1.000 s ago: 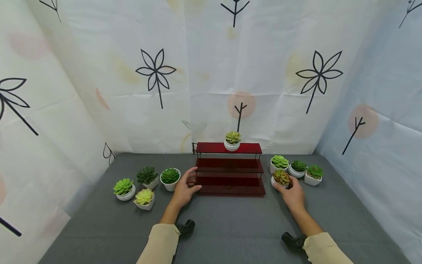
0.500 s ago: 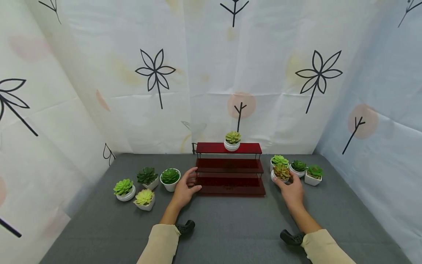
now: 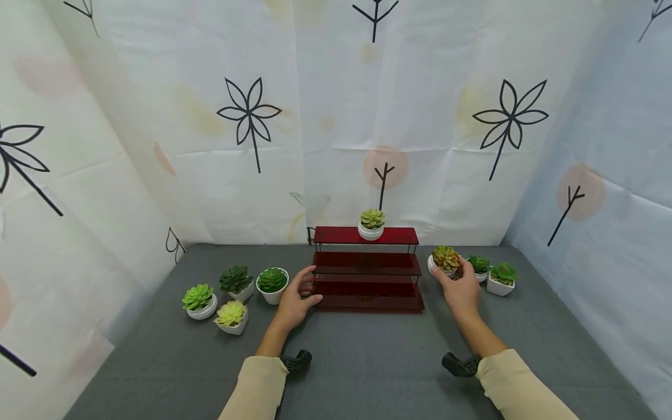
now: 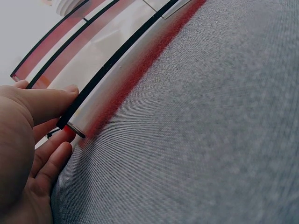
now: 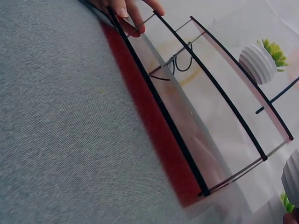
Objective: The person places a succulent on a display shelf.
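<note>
My right hand point(image 3: 460, 291) grips a potted succulent with orange-green leaves point(image 3: 445, 258) by its white pot, raised at the right of the shelf. In the right wrist view only part of that white pot point(image 5: 291, 179) shows at the edge. A dark red three-tier shelf point(image 3: 367, 298) with thin black rails stands at the centre back. At its left end my left hand point(image 3: 294, 300) holds the lowest board, thumb above and fingers below, as the left wrist view shows. On the top tier sits a light green succulent point(image 3: 371, 224) in a ribbed white pot.
Right of the shelf stand two green succulents point(image 3: 479, 265) point(image 3: 501, 279), close to my right hand. Several more potted succulents stand at the left, a round-potted one point(image 3: 272, 284) nearest my left hand. A patterned cloth point(image 3: 336, 116) hangs behind the grey table point(image 3: 367, 367).
My right hand has lifted the orange-green succulent and moved it up and slightly left. It now hides the bright green succulent behind it. My left hand stays at the shelf.
</note>
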`<state>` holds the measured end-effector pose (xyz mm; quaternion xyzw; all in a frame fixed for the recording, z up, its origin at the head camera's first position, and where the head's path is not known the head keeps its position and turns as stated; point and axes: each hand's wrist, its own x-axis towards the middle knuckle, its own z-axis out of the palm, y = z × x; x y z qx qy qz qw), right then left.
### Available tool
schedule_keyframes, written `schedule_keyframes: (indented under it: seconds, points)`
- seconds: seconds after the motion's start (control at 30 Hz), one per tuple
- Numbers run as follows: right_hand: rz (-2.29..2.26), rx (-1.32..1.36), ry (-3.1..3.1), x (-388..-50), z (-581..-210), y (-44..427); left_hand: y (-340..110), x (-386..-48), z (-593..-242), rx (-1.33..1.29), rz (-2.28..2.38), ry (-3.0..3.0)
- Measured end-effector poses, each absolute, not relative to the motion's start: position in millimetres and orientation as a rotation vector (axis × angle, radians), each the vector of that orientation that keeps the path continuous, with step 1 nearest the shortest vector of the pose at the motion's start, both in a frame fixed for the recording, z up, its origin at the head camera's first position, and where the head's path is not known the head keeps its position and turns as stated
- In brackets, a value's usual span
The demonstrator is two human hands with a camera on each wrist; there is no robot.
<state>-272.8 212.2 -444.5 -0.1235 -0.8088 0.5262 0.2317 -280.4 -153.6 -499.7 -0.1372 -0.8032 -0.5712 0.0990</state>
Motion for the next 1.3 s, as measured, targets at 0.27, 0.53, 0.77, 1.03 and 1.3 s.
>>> schedule_keyframes:
  seconds: [0.27,0.53,0.77,1.03,1.3]
  points:
    - [1.435,-0.287,-2.215,-283.0,-434.4,205.9,-153.6,-279.5,-499.7,-0.404,-1.706,-2.370]
    - [1.402,-0.262,-2.213,-292.5,-422.6,201.7,-151.6,-278.3,-499.0,-0.435,-1.697,-2.357]
    - [1.391,-0.237,-2.245,-301.3,-412.5,199.6,-145.6,-261.2,-475.1,-0.481,-1.730,-2.326]
    - [1.383,-0.195,-2.267,-313.9,-404.0,192.1,-146.8,-264.2,-476.9,-0.486,-1.704,-2.332]
    - [1.382,-0.225,-2.344,-323.1,-392.9,181.1,-152.6,-278.4,-497.6,-0.428,-1.688,-2.346]
